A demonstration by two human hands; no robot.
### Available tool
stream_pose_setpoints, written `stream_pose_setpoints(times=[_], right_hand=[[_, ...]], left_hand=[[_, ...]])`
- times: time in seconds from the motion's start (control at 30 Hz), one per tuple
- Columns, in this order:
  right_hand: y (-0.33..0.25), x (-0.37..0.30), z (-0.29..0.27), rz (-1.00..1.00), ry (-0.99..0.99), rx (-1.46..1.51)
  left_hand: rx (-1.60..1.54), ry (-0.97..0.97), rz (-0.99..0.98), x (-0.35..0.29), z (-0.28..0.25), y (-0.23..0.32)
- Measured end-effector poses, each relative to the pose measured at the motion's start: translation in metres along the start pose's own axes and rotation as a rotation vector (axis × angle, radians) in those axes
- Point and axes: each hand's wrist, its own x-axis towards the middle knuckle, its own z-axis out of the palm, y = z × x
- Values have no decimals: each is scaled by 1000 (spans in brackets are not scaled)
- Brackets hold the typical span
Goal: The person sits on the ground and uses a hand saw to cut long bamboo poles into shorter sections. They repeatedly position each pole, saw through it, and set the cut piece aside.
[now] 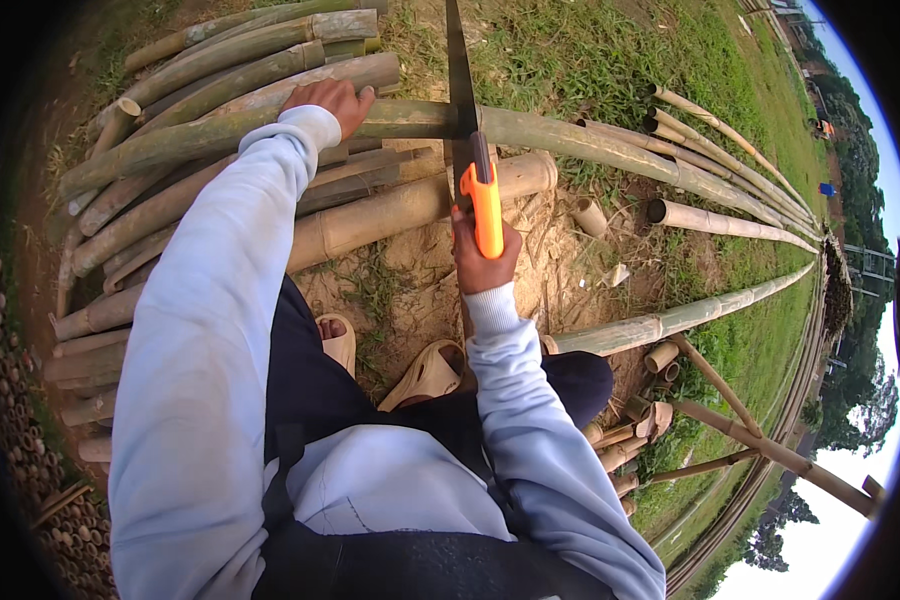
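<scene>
My right hand (485,252) is closed round the orange handle of a handsaw (486,212). Its dark blade points away from me and crosses a long green bamboo pole (570,138). Left of the blade, my left hand (332,103) grips the same pole from above, its thumb toward the saw; the undersides of its fingers are hidden. The pole runs from the pile on the left out to the far right. Under it, a thicker tan bamboo piece (370,225) ends just right of the saw.
Cut bamboo lengths (240,60) are piled at the left. More long poles (735,220) stretch across grass at the right, beside a bamboo trestle (760,440). A short offcut (590,217) lies on the sawdust-strewn ground. My sandalled feet (425,375) are below the work.
</scene>
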Motion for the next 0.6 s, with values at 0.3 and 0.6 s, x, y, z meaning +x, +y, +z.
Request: stream_pose_setpoints(times=[0.3, 0.6], right_hand=[[-7, -134, -32, 72, -23, -12], [-22, 30, 21, 14, -24, 157]], left_hand=[[-1, 16, -18, -1, 2, -24], [-74, -17, 42, 0, -12, -10]])
